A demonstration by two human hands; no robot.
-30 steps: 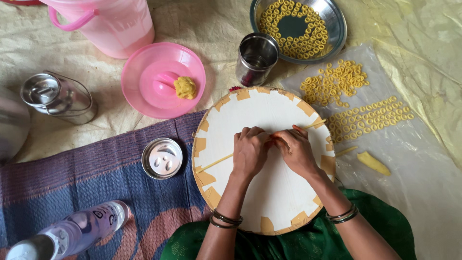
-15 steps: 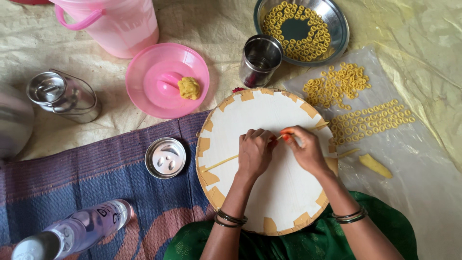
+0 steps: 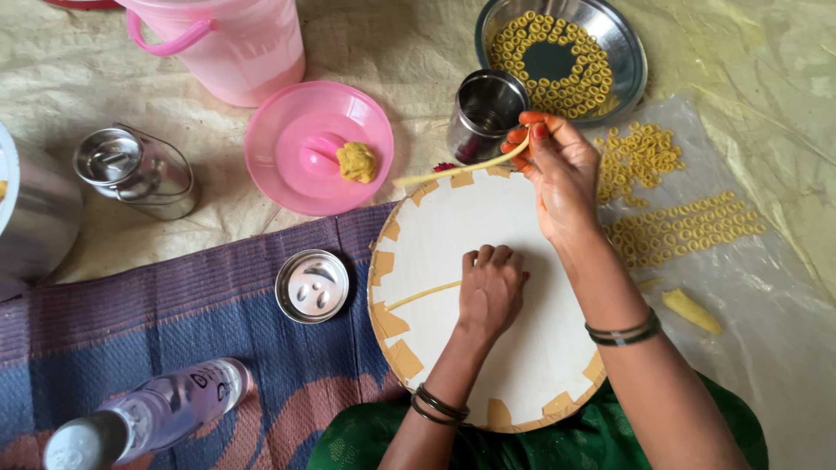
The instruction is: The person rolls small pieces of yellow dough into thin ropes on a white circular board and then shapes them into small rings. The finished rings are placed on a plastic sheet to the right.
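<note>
Pinched in my right hand (image 3: 562, 174), a thin dough rope (image 3: 461, 170) lifts off the round white board (image 3: 522, 348)'s far edge.
My left hand (image 3: 492, 287), curled, presses a second strand (image 3: 422, 296) mid-board; many rings already fill the steel plate (image 3: 627, 43) and plastic sheet (image 3: 775, 296), with a dough lump (image 3: 357, 162) left.

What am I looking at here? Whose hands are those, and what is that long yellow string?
The picture comes from a camera worn on a person's head, looking down, so the two hands are that person's own. They sit on the floor with a round white board on their lap. The right hand lifts a thin yellow strip of dough off the board's top edge. The left hand rests on the board, on the end of another strip. Nearby lie small dough rings on clear plastic, and more in a steel plate. There is also a steel cup, a pink lid holding a dough lump, a pink bucket and a bottle.
</note>
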